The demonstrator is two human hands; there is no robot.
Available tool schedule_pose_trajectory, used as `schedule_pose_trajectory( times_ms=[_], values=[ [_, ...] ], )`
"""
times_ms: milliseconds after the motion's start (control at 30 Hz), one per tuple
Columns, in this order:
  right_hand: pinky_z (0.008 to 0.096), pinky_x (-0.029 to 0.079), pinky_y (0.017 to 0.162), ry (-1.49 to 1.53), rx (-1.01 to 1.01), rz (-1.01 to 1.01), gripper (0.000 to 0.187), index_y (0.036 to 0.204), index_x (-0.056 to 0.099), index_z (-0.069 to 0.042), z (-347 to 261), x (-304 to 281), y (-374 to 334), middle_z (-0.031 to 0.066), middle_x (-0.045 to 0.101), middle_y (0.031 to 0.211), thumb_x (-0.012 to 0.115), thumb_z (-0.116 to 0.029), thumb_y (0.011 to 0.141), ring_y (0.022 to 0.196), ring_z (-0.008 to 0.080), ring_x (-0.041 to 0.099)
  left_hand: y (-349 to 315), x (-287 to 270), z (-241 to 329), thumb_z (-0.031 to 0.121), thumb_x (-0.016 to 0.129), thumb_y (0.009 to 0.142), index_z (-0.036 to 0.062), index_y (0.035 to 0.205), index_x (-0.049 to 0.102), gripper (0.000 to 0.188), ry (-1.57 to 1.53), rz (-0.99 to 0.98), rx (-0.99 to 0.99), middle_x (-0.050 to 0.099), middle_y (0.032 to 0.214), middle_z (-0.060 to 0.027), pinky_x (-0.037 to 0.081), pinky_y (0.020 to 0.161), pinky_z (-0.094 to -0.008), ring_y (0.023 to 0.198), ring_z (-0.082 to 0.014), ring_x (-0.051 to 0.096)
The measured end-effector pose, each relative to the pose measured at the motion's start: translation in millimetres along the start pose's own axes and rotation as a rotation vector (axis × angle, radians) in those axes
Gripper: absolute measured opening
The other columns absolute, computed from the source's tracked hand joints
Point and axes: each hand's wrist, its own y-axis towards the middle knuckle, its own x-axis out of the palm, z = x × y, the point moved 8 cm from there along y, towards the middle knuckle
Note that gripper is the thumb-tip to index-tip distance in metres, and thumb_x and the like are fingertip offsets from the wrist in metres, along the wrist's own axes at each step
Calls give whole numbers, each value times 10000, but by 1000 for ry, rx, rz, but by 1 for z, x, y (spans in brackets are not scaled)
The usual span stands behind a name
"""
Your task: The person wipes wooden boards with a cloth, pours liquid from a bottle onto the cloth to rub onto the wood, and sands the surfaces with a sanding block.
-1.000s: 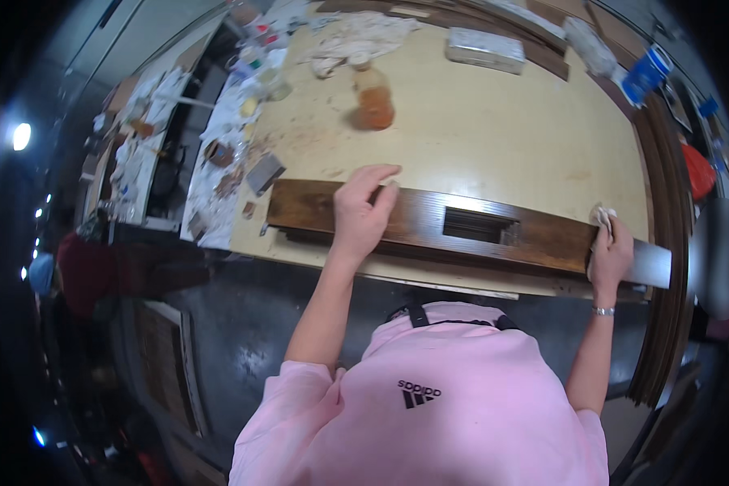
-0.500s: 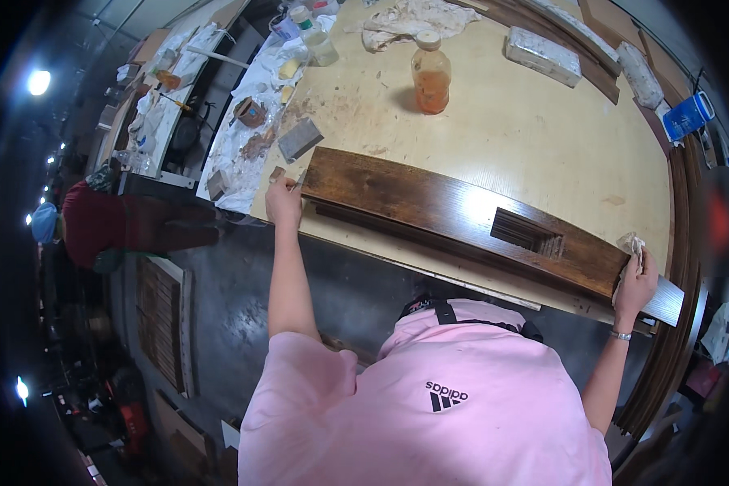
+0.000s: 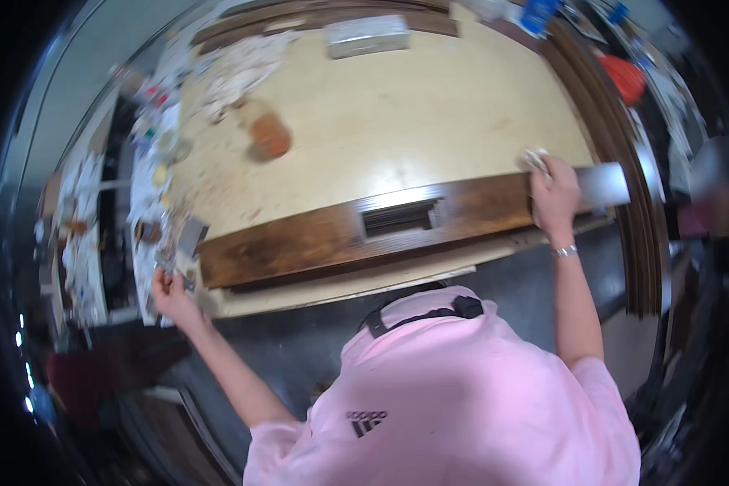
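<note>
Reaching past the brown board (image 3: pixel 300 241) it lay over a second ago, the left hand (image 3: pixel 172 296), eight o'clock, bunches its fingers, contents unclear; only the right hand (image 3: pixel 556 199), two o'clock, gripping white cloth (image 3: pixel 536 157), now touches the central board.

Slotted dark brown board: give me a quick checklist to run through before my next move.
1. Right hand gripping the whitish cloth: ok.
2. Left hand clear of the dark brown board: ok, just beyond its left end.
3. Left hand's grip free: cannot tell, too blurred.
4. Rectangular cutout uncovered: ok.
5. Grey block well away from the board: not ok, close to its left end.
6. Bottle of orange liquid off the board: ok.
</note>
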Motion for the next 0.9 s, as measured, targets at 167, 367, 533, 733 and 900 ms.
schedule_pose_trajectory(
  times_ms=[167,367,533,733,900],
  values=[
    [428,513,841,29,29,-4,211,1013,706,-104,11,-11,-2,83,692,1014,638,-82,814,987,307,640,-199,205,209,-19,696,851,21,989,719,146,-87,-802,404,649,906,-25,482,770,-272,867,-134,603],
    [394,524,823,-147,116,-90,381,1087,722,-167,54,-60,-17,21,678,1110,570,-6,777,949,283,618,-349,334,259,-20,687,784,72,955,719,197,-150,-1019,991,606,792,-63,501,619,-363,728,-256,612],
    [367,523,817,-120,91,4,391,1078,738,-134,55,-72,-57,-8,689,1128,602,32,752,910,263,585,-392,366,274,16,633,769,107,943,711,212,-50,-919,1349,553,769,-45,492,571,-358,703,-223,573],
    [376,517,816,-5,143,75,352,1030,762,-129,66,-69,-61,4,707,1062,595,37,768,910,268,587,-408,376,274,30,625,743,84,924,708,206,30,-924,1430,521,753,-55,478,555,-357,706,-225,564],
    [380,511,810,21,130,77,355,1029,763,-128,66,-68,-60,10,708,1056,589,41,769,906,271,588,-406,381,276,37,626,746,70,918,715,196,112,-904,1408,522,755,-58,478,553,-359,714,-226,566]
  ],
)
